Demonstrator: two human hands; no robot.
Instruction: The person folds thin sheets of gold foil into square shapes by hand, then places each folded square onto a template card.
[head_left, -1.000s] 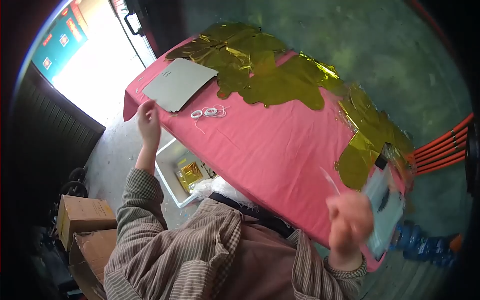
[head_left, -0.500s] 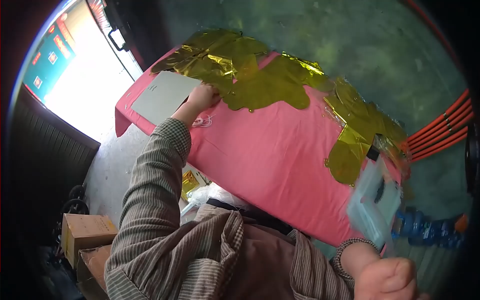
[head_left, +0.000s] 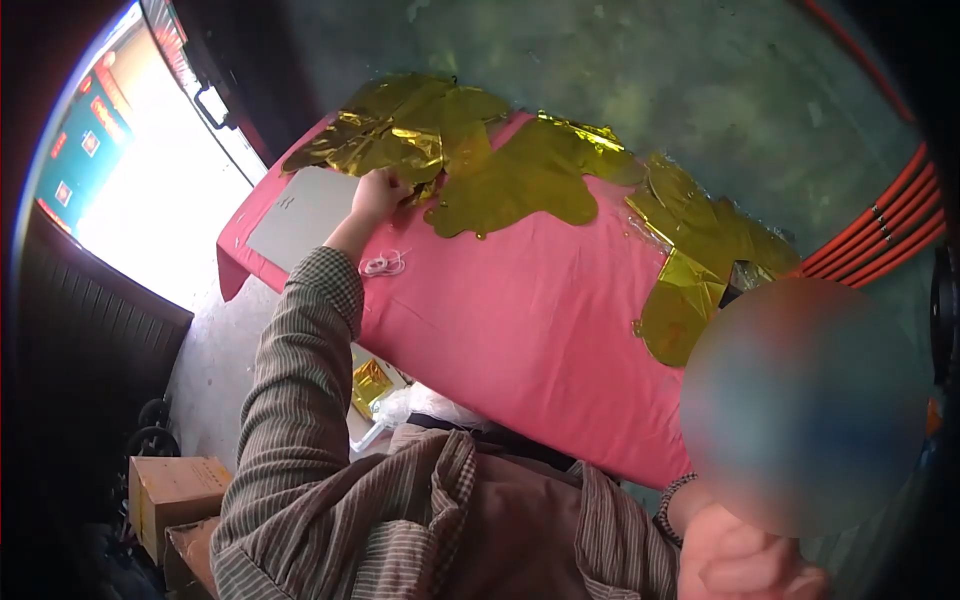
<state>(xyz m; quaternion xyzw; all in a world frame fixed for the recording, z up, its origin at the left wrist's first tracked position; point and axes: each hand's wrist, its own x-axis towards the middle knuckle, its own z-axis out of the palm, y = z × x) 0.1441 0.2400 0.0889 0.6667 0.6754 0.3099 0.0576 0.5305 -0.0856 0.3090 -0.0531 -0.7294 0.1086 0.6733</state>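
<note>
My left hand is closed at the edge of the gold foil sheets, its fingertips pinching a piece of foil. Beside its wrist lies a flat pale grey board, with a small loop of white string just below the hand on the pink cloth. My right hand is low at the right, off the cloth, with its fingers curled; what they hold, if anything, is hidden. A round blur covers the area above it.
More gold foil spreads along the far edge, and another gold piece lies at the right. Orange-red hoses run beyond it. Cardboard boxes stand at lower left. Clear plastic wrap is below the near edge.
The view has shifted, so the cloth sits lower and further left. My left hand has come away from the board's edge to the foil. The blur now hides the clear bags at the right.
</note>
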